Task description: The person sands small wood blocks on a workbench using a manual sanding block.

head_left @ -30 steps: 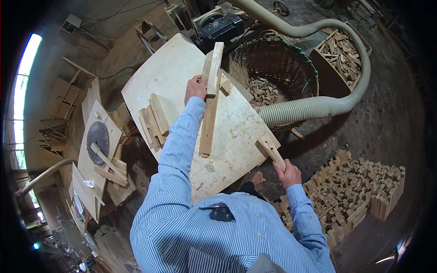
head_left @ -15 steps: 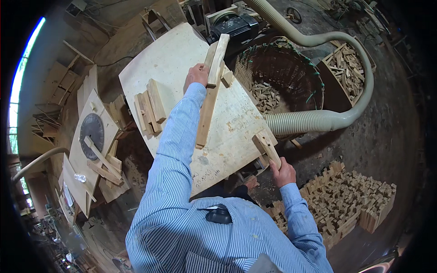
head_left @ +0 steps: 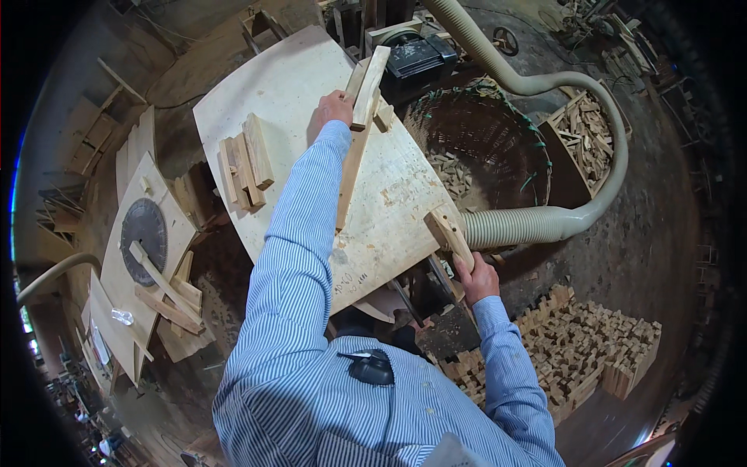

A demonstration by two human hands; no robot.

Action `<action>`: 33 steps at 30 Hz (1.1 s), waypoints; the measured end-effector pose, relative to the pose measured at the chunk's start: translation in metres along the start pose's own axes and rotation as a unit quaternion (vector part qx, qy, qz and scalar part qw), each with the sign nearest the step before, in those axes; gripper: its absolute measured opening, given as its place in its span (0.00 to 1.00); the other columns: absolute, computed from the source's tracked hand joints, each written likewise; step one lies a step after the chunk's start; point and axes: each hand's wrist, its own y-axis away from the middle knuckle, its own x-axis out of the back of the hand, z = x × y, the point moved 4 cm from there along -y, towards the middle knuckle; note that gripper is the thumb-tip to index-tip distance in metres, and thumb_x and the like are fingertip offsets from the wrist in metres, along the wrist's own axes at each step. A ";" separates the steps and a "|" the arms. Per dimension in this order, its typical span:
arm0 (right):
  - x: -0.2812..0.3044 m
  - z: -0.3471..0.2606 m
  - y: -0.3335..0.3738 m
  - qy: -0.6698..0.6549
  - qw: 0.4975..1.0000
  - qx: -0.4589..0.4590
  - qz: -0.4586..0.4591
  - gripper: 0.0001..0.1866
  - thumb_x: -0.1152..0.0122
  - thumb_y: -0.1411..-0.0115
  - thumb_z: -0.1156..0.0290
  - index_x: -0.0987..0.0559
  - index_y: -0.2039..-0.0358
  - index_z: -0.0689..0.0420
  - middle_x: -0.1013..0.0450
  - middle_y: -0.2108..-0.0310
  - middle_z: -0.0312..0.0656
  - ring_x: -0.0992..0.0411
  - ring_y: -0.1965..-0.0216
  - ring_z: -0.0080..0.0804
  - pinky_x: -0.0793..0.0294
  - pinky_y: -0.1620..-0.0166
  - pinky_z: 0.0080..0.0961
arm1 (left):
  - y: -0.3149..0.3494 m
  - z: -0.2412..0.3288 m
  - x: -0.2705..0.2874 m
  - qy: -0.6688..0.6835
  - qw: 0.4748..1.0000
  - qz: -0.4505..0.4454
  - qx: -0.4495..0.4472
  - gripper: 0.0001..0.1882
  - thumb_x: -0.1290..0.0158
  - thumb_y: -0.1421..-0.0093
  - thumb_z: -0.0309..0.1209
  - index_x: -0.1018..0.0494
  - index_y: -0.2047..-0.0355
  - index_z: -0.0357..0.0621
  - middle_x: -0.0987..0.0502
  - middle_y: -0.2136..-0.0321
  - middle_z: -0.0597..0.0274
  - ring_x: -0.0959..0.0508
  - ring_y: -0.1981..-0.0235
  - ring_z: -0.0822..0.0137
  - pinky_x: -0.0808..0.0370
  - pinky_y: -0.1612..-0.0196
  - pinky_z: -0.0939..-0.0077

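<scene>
Head view: the left hand [head_left: 334,107] is at the upper part of the pale worktable [head_left: 276,82], close to its right edge, fingers curled against the left side of a pair of wooden pieces [head_left: 372,87]; I cannot tell whether it pinches them or only presses. These pieces lie slantwise at that edge, and a longer brown strip [head_left: 352,175] runs from beneath them toward the near edge. A small block [head_left: 384,117] sits just to their right.

At the near right corner, the right hand [head_left: 478,280] has its fingers wrapped round the lower end of a wooden handle [head_left: 450,236], whose other end rests at the corner.

Several short boards [head_left: 249,161] lie side by side near the table's left edge. Beyond the right edge stand a wicker basket [head_left: 510,148] with offcuts inside and a ribbed hose [head_left: 529,226] passing in front of it. Stacked wood blocks [head_left: 595,346] cover the floor past the near right corner.
</scene>
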 end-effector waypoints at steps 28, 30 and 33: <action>0.004 -0.007 0.006 0.005 1.000 -0.016 0.010 0.32 0.46 0.32 0.36 0.20 0.56 0.58 0.18 0.60 0.61 0.20 0.56 0.65 0.23 0.51 0.57 | 0.009 0.003 0.007 -0.029 0.999 -0.013 -0.004 0.21 0.44 0.31 0.47 0.20 0.42 0.59 0.26 0.43 0.49 0.24 0.40 0.47 0.28 0.36 0.51; 0.006 -0.009 0.006 0.002 1.000 -0.014 0.013 0.32 0.46 0.32 0.36 0.20 0.56 0.57 0.18 0.61 0.61 0.20 0.56 0.65 0.23 0.52 0.57 | 0.014 0.004 0.010 -0.036 0.999 0.004 -0.005 0.21 0.44 0.31 0.47 0.21 0.41 0.59 0.27 0.43 0.49 0.25 0.39 0.48 0.28 0.36 0.51; 0.010 -0.012 0.010 -0.001 1.000 -0.009 0.023 0.30 0.44 0.31 0.40 0.19 0.56 0.58 0.19 0.64 0.60 0.20 0.59 0.64 0.22 0.55 0.55 | 0.024 0.009 0.011 -0.042 0.999 0.010 -0.016 0.22 0.43 0.32 0.45 0.22 0.39 0.61 0.26 0.45 0.49 0.25 0.39 0.48 0.28 0.37 0.52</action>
